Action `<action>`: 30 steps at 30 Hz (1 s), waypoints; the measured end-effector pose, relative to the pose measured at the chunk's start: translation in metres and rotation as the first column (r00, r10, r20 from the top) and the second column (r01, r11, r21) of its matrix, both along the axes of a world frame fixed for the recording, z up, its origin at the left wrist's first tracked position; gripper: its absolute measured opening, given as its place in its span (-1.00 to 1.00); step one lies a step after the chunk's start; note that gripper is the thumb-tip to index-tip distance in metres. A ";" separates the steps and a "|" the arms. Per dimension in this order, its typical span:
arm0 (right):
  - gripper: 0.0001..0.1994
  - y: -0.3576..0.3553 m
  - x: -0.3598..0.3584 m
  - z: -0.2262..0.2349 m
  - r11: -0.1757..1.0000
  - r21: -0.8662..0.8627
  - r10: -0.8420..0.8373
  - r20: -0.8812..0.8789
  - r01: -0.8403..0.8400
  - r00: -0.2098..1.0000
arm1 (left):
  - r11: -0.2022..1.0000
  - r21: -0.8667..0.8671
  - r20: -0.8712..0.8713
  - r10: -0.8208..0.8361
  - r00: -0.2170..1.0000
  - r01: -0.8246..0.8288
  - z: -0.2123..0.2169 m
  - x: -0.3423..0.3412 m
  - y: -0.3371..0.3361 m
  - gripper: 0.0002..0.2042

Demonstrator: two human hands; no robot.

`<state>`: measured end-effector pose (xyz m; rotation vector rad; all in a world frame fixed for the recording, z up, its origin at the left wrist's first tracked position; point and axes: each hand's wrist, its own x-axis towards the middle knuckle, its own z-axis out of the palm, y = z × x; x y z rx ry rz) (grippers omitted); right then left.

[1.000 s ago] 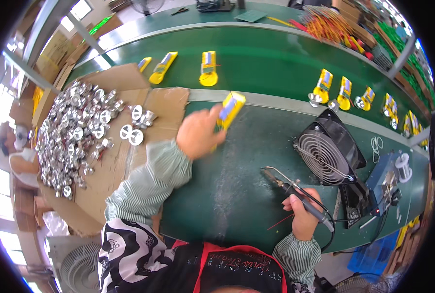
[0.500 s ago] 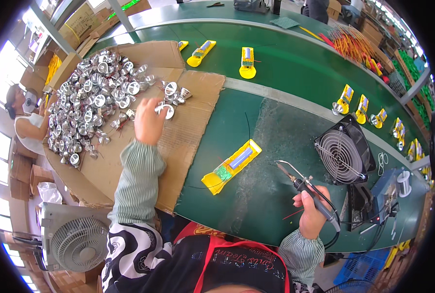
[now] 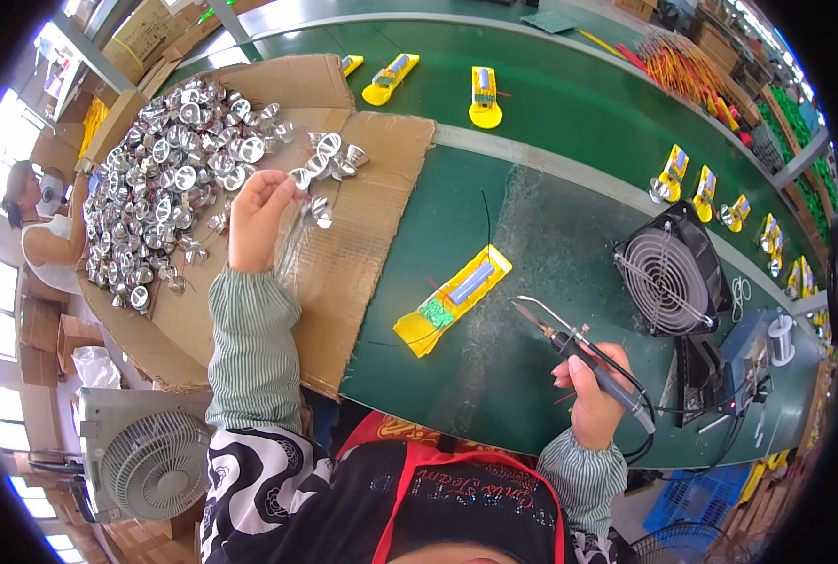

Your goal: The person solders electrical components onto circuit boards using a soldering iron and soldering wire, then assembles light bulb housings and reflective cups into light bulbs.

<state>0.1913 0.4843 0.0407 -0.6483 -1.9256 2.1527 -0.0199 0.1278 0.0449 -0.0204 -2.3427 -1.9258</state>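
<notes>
Green workbench (image 3: pixel 550 113) carries a cardboard sheet (image 3: pixel 381 226) with silver reflector cups (image 3: pixel 156 188). Left hand (image 3: pixel 254 216) pinches one cup; lift it gently by the rim. Right hand (image 3: pixel 593 395) grips a soldering iron (image 3: pixel 569 343) beside the yellow housing (image 3: pixel 452 299).

Boxes (image 3: pixel 146 33): brown cardboard, stacked far left.
More boxes (image 3: pixel 47 329): brown, on the floor, left.
Crate (image 3: pixel 696 498): blue, low right.
</notes>
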 end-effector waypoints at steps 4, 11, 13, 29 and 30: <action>-0.84 -0.007 -0.001 0.004 0.995 -0.029 0.099 0.018 -0.098 0.995 | 0.930 -0.362 0.013 -0.059 0.998 0.060 0.011 0.047 0.020 -0.91; -0.84 -0.024 -0.006 0.000 0.970 -0.071 0.231 -0.029 -0.232 0.973 | 0.654 -0.678 0.050 -0.412 0.910 0.334 -0.004 0.108 0.081 -0.92; -0.85 -0.029 -0.006 -0.001 0.967 -0.096 0.238 -0.017 -0.238 0.971 | 0.636 -0.656 0.080 -0.478 0.875 0.407 -0.009 0.111 0.088 -0.91; -0.85 -0.043 -0.021 -0.016 0.936 -0.154 0.322 0.005 -0.317 0.947 | 0.654 -0.610 0.063 -0.523 0.850 0.448 -0.023 0.113 0.091 -0.90; -0.85 -0.044 -0.022 -0.016 0.936 -0.157 0.321 0.008 -0.315 0.947 | 0.655 -0.607 0.062 -0.526 0.848 0.450 -0.023 0.113 0.091 -0.90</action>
